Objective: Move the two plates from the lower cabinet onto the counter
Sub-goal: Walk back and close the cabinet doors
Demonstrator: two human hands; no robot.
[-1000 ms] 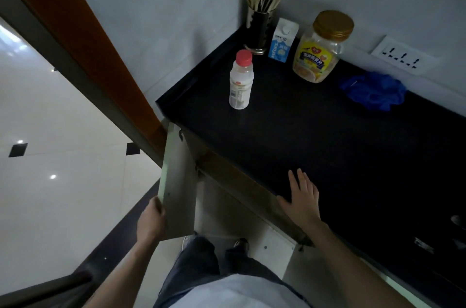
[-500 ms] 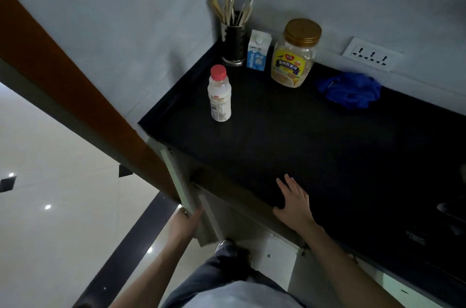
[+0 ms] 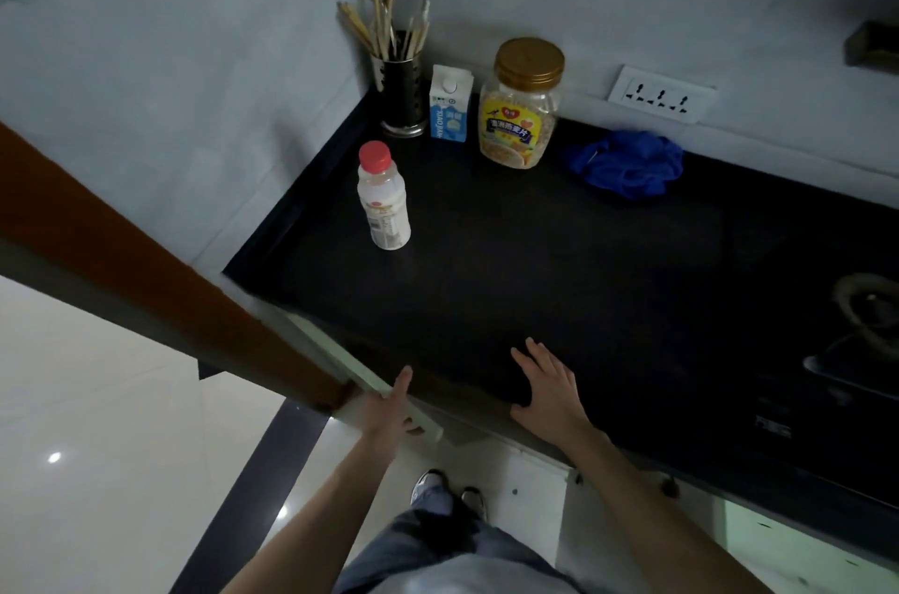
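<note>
1. Dim kitchen corner is being viewed from above: a black matte stone counter (image 3: 535, 262) is running along pale tiled walls, with glossy white floor tiles (image 3: 97, 423) lying at lower left.
2. Clutter is being kept at the back of the counter: a dark metal utensil holder with chopsticks (image 3: 401, 92), a small blue-and-white carton (image 3: 450, 109), a clear jar with a gold lid (image 3: 523, 106), a crumpled blue cloth (image 3: 627, 162), and, nearer the middle, a white plastic bottle with a red cap (image 3: 382, 199).
3. A pale green lower cabinet door (image 3: 360, 374) is being held at its top edge by the left hand (image 3: 391, 413); fingers are being curled over that edge in a closed grasp.
4. The right hand (image 3: 547, 389) is being rested flat on the counter's front edge, fingers spread, gripping nothing.
5. The two plates are not being shown anywhere; they are judged to be inside the cabinet below, hidden by the counter overhang.
6. The step in hand is judged to be the working of the door for access, with neither plate yet on the counter.
7. To do it well, the door should be swung fully wide and kept clear of the legs and shoes (image 3: 447, 493) standing just in front.
8. The right hand should be kept braced while crouching is being done.
9. The bare stretch in front of the bottle is judged best for setting plates down, well apart from the stove ring (image 3: 871, 306) at right.
</note>
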